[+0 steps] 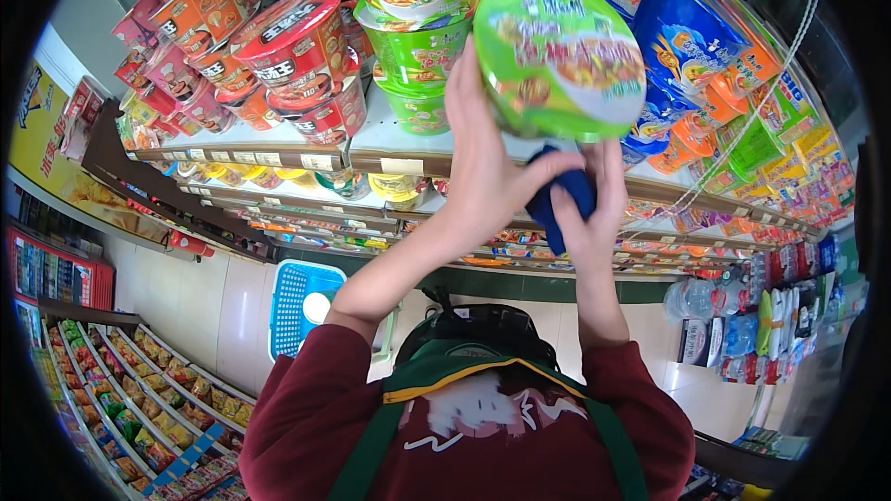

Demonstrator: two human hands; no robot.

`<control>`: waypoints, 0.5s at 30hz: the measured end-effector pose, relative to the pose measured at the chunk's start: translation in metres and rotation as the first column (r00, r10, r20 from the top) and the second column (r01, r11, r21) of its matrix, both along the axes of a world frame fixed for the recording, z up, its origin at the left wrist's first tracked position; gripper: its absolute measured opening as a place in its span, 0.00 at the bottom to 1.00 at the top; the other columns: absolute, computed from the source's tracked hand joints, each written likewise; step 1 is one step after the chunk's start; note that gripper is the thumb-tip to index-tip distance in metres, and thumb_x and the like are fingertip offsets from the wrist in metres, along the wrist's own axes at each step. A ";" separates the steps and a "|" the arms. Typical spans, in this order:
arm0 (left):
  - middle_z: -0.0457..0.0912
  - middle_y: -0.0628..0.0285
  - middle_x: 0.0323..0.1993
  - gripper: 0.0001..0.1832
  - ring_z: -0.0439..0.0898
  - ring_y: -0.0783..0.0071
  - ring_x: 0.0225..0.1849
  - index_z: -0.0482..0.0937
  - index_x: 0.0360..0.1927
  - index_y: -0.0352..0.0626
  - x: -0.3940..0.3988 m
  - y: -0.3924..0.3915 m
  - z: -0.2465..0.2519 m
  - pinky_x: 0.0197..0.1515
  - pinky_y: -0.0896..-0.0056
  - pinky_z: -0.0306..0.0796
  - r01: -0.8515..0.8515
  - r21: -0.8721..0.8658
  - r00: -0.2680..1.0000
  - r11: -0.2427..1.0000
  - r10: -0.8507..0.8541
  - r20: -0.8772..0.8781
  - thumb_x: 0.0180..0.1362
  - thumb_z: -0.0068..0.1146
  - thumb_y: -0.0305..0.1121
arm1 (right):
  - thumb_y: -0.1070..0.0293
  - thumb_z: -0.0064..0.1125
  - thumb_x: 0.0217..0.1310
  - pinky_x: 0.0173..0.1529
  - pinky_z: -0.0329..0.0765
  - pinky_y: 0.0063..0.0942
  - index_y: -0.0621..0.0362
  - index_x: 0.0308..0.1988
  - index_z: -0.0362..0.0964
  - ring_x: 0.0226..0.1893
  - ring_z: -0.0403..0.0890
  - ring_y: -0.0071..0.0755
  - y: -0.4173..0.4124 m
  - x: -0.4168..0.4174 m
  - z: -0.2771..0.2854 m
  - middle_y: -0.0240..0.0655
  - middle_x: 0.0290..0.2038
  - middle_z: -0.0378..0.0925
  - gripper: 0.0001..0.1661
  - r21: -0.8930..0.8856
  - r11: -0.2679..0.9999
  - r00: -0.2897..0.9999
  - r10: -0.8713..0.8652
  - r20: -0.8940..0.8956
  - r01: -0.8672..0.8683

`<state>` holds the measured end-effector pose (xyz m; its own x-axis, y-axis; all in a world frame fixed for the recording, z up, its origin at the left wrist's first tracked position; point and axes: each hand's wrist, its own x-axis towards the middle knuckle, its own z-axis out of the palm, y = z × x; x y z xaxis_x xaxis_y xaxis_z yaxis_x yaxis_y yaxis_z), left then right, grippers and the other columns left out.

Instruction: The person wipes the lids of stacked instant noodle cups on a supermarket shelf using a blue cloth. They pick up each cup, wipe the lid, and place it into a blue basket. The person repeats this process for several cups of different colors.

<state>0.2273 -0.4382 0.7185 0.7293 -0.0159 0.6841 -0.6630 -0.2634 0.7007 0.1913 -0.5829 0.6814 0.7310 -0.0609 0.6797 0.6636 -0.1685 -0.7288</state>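
A green instant-noodle bowl [564, 59] is held up in front of the top shelf, its printed lid tilted towards me. My left hand [480, 146] grips it from the left, fingers along its side and thumb beneath. Below the bowl, my right hand [592, 202] grasps a bunched dark blue cloth [564, 198], its fingers reaching up to the bowl's lower edge. Whether the cloth touches the bowl is hidden. Just left of my left hand rises a stack of green noodle bowls [418, 42]. Blue noodle buckets [686, 35] stand to the right.
Red noodle bowls [292, 49] are stacked at left on the shelf [400, 165]. A white twisted cord [766, 94] hangs across the right side. On the floor sit a blue plastic basket [285, 316] and water bottles [689, 298]. Snack racks [139, 396] stand at lower left.
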 end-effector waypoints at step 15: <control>0.63 0.46 0.61 0.67 0.72 0.58 0.61 0.45 0.69 0.33 -0.068 0.049 -0.087 0.63 0.60 0.64 0.080 -0.133 0.997 0.988 -0.076 0.033 0.32 0.85 0.39 | 0.65 0.61 0.47 0.59 0.71 0.34 0.70 0.50 0.73 0.50 0.81 0.43 -0.045 -0.086 -0.024 0.49 0.48 0.80 0.30 -0.040 0.973 0.914 0.200 -0.352 -0.228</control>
